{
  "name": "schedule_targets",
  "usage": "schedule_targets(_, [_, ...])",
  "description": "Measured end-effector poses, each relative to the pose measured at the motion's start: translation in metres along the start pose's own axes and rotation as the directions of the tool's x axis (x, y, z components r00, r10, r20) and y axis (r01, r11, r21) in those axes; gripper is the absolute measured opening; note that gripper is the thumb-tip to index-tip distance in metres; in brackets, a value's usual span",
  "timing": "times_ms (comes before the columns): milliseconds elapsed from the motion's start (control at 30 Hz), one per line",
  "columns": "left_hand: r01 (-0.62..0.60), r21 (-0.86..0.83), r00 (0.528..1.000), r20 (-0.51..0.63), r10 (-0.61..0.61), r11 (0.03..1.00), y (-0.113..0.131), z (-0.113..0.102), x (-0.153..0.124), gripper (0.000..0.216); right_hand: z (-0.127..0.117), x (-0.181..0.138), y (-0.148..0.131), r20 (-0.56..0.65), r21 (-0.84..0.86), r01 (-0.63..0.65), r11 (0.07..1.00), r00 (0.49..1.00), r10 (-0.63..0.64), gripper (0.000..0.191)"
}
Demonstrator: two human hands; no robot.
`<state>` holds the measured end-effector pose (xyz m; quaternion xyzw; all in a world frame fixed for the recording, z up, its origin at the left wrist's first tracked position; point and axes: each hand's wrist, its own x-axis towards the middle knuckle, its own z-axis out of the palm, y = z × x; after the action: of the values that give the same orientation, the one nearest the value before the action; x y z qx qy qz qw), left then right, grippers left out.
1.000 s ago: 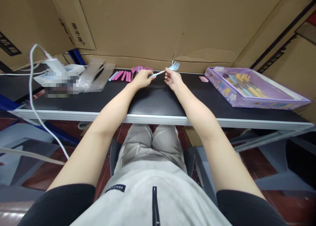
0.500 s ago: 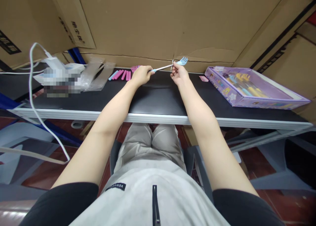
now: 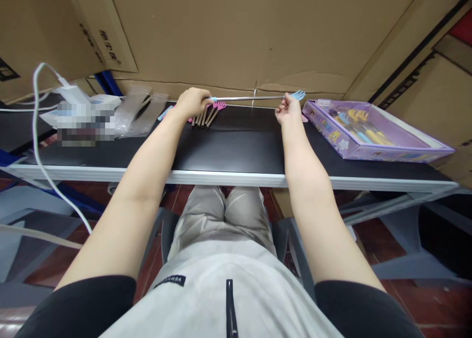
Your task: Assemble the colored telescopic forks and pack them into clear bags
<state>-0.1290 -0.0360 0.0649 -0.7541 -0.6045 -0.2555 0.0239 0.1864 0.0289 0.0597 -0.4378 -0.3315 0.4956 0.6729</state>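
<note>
At the far edge of the table (image 3: 236,146), close to the cardboard wall (image 3: 236,38), you hold a blue back scratcher (image 3: 250,98) between both hands, lifted clear of the surface. Its long axis runs almost level from left to right. Your left hand (image 3: 191,102) is clenched around the handle end (image 3: 213,100). Your right hand (image 3: 288,114) pinches the rod just short of the claw head (image 3: 297,95), which points toward the purple box (image 3: 387,155). The hands are well apart, one at each end. A bunch of pink scratchers (image 3: 212,114) lies on the table just beside the left hand.
</note>
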Motion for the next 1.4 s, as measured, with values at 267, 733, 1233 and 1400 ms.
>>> schedule_targets(267, [-0.049, -0.013, 0.999, -0.024, 0.048, 0.999, -0.054, -0.003, -0.002, 0.03, -0.014, -0.003, -0.008, -0.194, 0.143, -0.061, 0.988, 0.977, 0.088, 0.048])
schedule_targets(733, [0.006, -0.048, 0.999, -0.037, -0.008, 0.999, -0.073, 0.002, -0.019, 0.022, -0.035, 0.009, -0.008, -0.157, -0.031, -0.004, 1.0, 0.988, 0.0, 0.057])
schedule_targets(1233, [-0.079, -0.034, 0.996, -0.032, 0.078, 0.996, -0.062, -0.005, -0.021, 0.03, -0.027, -0.002, -0.014, -0.166, 0.083, 0.0, 0.997, 0.986, 0.014, 0.058])
schedule_targets(1400, [-0.12, -0.045, 0.991, -0.064, 0.117, 0.992, -0.033, 0.002, -0.02, 0.029, 0.006, -0.015, -0.009, -0.049, 0.04, 0.013, 0.999, 0.999, -0.011, 0.06])
